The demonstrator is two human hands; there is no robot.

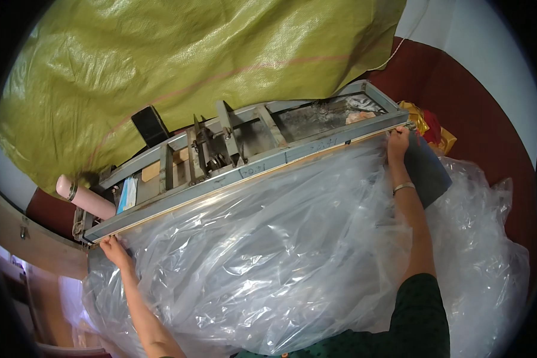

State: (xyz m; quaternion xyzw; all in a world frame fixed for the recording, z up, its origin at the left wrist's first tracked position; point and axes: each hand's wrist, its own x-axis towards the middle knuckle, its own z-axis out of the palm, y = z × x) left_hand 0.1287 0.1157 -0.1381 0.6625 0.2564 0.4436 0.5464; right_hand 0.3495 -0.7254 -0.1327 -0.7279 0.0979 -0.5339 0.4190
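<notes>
Clear plastic sheeting (268, 238) spreads in front of me, crumpled and shiny, its far edge lying along the front bar of a long grey metal frame (218, 181). At the bar's left end, my left hand (116, 250) is closed in a pinch on the sheeting's edge. My right hand (398, 143) pinches it too, at the bar's far right end, fingertips against the bar. A thin tan strip (250, 180) runs along the bar between my hands. Beneath the plastic there is a dark flat surface (426, 173), showing at the right.
Inside the frame are crossbars, metal parts and a blue-and-white packet (127, 195). A pink bottle (86, 198) leans at its left end; a black phone-like slab (150, 126) rests behind. A yellow woven tarp (191, 53) covers the back. More plastic (477, 238) heaps on the right.
</notes>
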